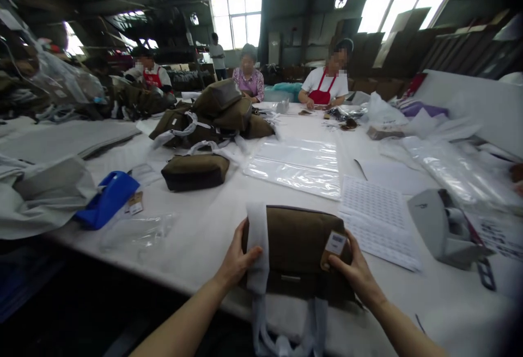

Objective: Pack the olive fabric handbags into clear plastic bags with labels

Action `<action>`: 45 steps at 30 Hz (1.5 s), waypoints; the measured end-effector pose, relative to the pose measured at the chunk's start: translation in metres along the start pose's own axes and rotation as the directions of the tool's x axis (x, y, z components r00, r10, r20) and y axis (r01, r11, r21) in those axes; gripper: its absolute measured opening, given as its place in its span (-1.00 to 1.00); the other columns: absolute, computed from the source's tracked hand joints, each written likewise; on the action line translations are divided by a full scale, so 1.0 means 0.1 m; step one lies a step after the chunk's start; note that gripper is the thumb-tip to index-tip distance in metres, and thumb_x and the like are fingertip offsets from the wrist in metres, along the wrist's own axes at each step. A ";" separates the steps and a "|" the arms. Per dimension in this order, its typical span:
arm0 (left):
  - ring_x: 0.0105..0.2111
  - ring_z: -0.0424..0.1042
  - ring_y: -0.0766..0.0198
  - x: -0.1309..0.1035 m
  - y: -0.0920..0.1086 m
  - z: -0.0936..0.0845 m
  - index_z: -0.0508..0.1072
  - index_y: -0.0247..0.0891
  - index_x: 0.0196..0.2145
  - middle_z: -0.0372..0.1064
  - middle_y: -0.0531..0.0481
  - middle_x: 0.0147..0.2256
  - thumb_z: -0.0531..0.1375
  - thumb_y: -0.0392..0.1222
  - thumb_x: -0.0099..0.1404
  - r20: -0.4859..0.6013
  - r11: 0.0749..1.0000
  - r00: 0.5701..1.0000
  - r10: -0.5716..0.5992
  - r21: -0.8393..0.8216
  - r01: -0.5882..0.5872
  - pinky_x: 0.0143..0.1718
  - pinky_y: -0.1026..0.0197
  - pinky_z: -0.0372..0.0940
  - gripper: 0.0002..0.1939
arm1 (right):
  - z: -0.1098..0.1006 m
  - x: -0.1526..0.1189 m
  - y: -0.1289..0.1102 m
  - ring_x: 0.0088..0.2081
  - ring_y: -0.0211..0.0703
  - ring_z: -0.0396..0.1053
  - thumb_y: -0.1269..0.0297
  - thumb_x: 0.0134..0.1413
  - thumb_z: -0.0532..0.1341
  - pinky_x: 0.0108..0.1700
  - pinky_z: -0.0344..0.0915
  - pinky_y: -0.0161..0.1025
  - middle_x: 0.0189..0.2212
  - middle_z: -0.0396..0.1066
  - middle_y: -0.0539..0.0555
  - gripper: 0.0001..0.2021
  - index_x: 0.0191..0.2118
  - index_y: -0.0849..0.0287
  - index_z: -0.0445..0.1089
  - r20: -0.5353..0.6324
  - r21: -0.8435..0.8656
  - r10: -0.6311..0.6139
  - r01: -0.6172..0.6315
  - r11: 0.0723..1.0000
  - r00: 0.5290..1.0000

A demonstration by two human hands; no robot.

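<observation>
An olive-brown bag [298, 240] is held up at the table's near edge, between both of my hands. My left hand [239, 256] grips its left side, with the thumb over a white wrapping strip [257, 248]. On the right side, my right hand [357, 270] is closed round the bag, and its thumb presses a hang tag [335, 243] with a barcode label against the front. Straps wrapped in white material [263, 327] hang down below the bag. The fingers behind the bag are hidden.
Another olive bag [196, 171] lies ahead, before a pile of similar bags [220, 109]. Clear plastic bags [296, 166], printed sheets [379, 218] and a grey dispenser [445, 229] lie around. Left is blue cloth [108, 199]. Across the table are co-workers, two in red aprons [322, 92].
</observation>
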State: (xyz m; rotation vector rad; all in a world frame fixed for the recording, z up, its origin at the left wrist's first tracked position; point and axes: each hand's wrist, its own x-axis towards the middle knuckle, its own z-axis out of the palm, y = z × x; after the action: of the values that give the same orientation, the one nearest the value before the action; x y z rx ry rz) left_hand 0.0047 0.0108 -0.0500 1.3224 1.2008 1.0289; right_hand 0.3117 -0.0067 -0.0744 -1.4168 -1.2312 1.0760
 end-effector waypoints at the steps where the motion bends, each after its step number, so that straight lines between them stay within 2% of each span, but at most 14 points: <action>1: 0.21 0.02 0.02 -0.09 -0.04 0.02 -0.10 -0.22 0.22 0.00 -0.19 0.22 0.19 0.10 0.12 -0.012 1.000 1.000 -0.011 0.020 0.011 0.22 0.04 -0.03 -0.16 | 0.00 -0.09 0.00 0.05 0.04 0.25 0.05 -0.06 0.27 0.13 0.15 0.04 0.05 0.24 0.18 -0.22 0.22 0.07 -0.13 0.004 -0.008 0.018 -0.018 1.000 1.000; 4: 0.22 0.00 0.01 -0.20 -0.07 0.03 -0.11 -0.18 0.22 -0.02 -0.18 0.22 0.17 0.13 0.13 -0.041 0.995 0.997 -0.059 0.072 0.062 0.22 0.02 -0.03 -0.18 | 0.00 -0.22 -0.05 0.04 0.05 0.27 0.04 -0.06 0.27 0.11 0.18 0.04 0.04 0.26 0.17 -0.21 0.22 0.06 -0.14 0.002 -0.016 0.056 -0.056 0.998 0.998; 9: 0.22 -0.01 -0.05 0.03 -0.11 -0.04 -0.11 -0.16 0.22 -0.06 -0.21 0.24 0.11 0.20 0.15 -0.013 0.981 0.992 -0.122 0.150 0.123 0.20 -0.07 0.02 -0.19 | -0.02 -0.10 -0.04 0.11 0.08 0.18 0.01 -0.04 0.24 0.17 0.07 0.11 0.11 0.17 0.20 -0.22 0.22 0.07 -0.14 -0.015 -0.094 0.117 -0.118 0.989 0.993; 12: 0.24 -0.08 -0.07 0.05 -0.08 -0.07 -0.16 -0.05 0.23 -0.15 -0.17 0.27 0.16 0.07 0.18 -0.105 0.934 0.994 0.031 0.358 0.009 0.18 -0.18 0.01 -0.22 | -0.01 -0.06 -0.07 0.17 0.15 0.09 0.03 -0.02 0.23 0.17 0.05 0.18 0.19 0.03 0.22 -0.21 0.25 0.06 -0.18 -0.125 -0.312 0.027 -0.065 0.948 0.992; 14: 0.26 -0.13 -0.03 0.01 0.02 -0.03 -0.17 0.09 0.23 -0.12 -0.06 0.27 0.18 -0.14 0.21 -0.122 0.790 0.953 0.278 0.593 -0.155 0.20 -0.23 -0.05 -0.24 | 0.03 -0.05 -0.16 0.21 0.21 -0.02 0.12 0.00 0.24 0.15 0.05 0.24 0.25 -0.11 0.18 -0.21 0.27 -0.01 -0.20 -0.156 -0.543 -0.201 0.086 0.835 0.967; 16: 0.27 -0.14 0.05 0.00 0.19 0.07 -0.13 0.10 0.24 0.08 0.01 0.20 0.12 -0.30 0.23 0.102 0.552 0.876 0.471 0.741 -0.383 0.23 -0.21 -0.13 -0.27 | 0.11 -0.02 -0.30 0.24 0.22 -0.11 0.30 0.05 0.19 0.17 -0.01 0.27 0.30 -0.25 0.08 -0.28 0.27 -0.13 -0.18 0.001 -0.712 -0.415 0.292 0.638 0.910; 18: 0.27 -0.17 0.09 0.08 0.38 0.21 -0.06 -0.05 0.25 0.22 -0.02 0.13 0.06 -0.29 0.26 0.363 0.370 0.807 0.466 0.749 -0.550 0.26 -0.14 -0.21 -0.35 | 0.22 0.05 -0.42 0.26 0.19 -0.15 0.43 0.09 0.09 0.20 -0.11 0.26 0.31 -0.28 0.04 -0.33 0.27 -0.13 -0.14 0.246 -0.753 -0.466 0.470 0.460 0.850; 19: 0.28 -0.20 0.08 0.15 0.47 0.28 -0.04 -0.16 0.26 0.20 -0.05 0.14 0.05 -0.21 0.28 0.444 0.327 0.796 0.412 0.743 -0.584 0.27 -0.12 -0.24 -0.38 | 0.29 0.09 -0.46 0.26 0.18 -0.15 0.44 0.10 0.06 0.21 -0.16 0.26 0.30 -0.25 0.06 -0.35 0.28 -0.07 -0.13 0.333 -0.757 -0.448 0.519 0.397 0.829; 22: 0.29 -0.28 0.05 0.46 0.59 0.44 -0.08 -0.29 0.26 -0.05 -0.04 0.25 -0.04 0.04 0.33 0.528 0.252 0.809 0.259 0.772 -0.584 0.26 -0.11 -0.27 -0.36 | 0.47 0.26 -0.52 0.25 0.19 -0.14 0.25 0.18 0.01 0.21 -0.22 0.28 0.27 -0.12 0.20 -0.42 0.29 0.12 -0.14 0.368 -0.787 -0.407 0.513 0.343 0.836; 25: 0.29 -0.29 0.09 0.74 0.50 0.51 -0.10 -0.29 0.26 -0.14 0.00 0.28 -0.15 0.09 0.36 0.570 0.168 0.799 0.194 0.783 -0.599 0.26 -0.11 -0.30 -0.37 | 0.60 0.44 -0.46 0.24 0.16 -0.09 0.01 0.23 -0.11 0.21 -0.20 0.25 0.22 0.01 0.27 -0.43 0.24 0.25 0.02 0.320 -0.810 -0.378 0.458 0.367 0.869; 29: 0.28 -0.24 0.13 0.92 0.28 0.54 -0.09 -0.26 0.26 -0.14 0.04 0.28 -0.23 0.11 0.37 0.553 0.177 0.821 0.144 0.802 -0.571 0.26 -0.11 -0.34 -0.39 | 0.66 0.63 -0.31 0.24 0.12 -0.06 -0.01 0.23 -0.19 0.23 -0.20 0.19 0.17 0.09 0.32 -0.40 0.09 0.39 0.24 0.322 -0.840 -0.320 0.424 0.337 0.891; 37: 0.28 -0.23 0.13 0.95 0.18 0.57 -0.04 -0.27 0.25 -0.10 0.01 0.27 -0.21 0.13 0.36 0.546 0.243 0.819 0.178 0.782 -0.574 0.26 -0.10 -0.42 -0.38 | 0.67 0.66 -0.25 0.27 0.06 -0.16 0.15 0.21 -0.11 0.24 -0.25 0.17 0.21 0.04 0.24 -0.50 0.12 0.35 0.22 0.350 -0.865 -0.279 0.423 0.269 0.894; 42: 0.28 -0.20 0.08 0.82 0.32 0.42 0.01 -0.33 0.23 0.04 -0.10 0.22 -0.03 0.01 0.34 0.517 0.253 0.750 0.412 0.726 -0.640 0.26 -0.12 -0.35 -0.40 | 0.61 0.60 -0.40 0.28 0.07 -0.24 0.08 0.21 -0.04 0.25 -0.28 0.15 0.25 -0.05 0.20 -0.47 0.20 0.29 0.10 0.365 -0.846 -0.256 0.434 0.309 0.895; 45: 0.27 -0.19 0.03 0.62 0.40 0.21 -0.08 -0.31 0.26 0.00 -0.14 0.23 0.05 -0.19 0.30 0.356 0.284 0.730 0.583 0.753 -0.594 0.25 -0.19 -0.30 -0.37 | 0.47 0.43 -0.56 0.29 0.15 -0.33 0.09 0.22 -0.03 0.23 -0.29 0.22 0.30 -0.23 0.17 -0.43 0.28 0.19 -0.08 0.274 -0.844 -0.344 0.396 0.360 0.898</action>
State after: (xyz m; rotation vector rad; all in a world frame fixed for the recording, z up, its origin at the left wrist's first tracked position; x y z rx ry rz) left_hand 0.0383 0.0700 -0.0147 2.7363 1.2510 0.9197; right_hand 0.2605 0.0441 -0.0291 -1.6921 -2.2226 0.0291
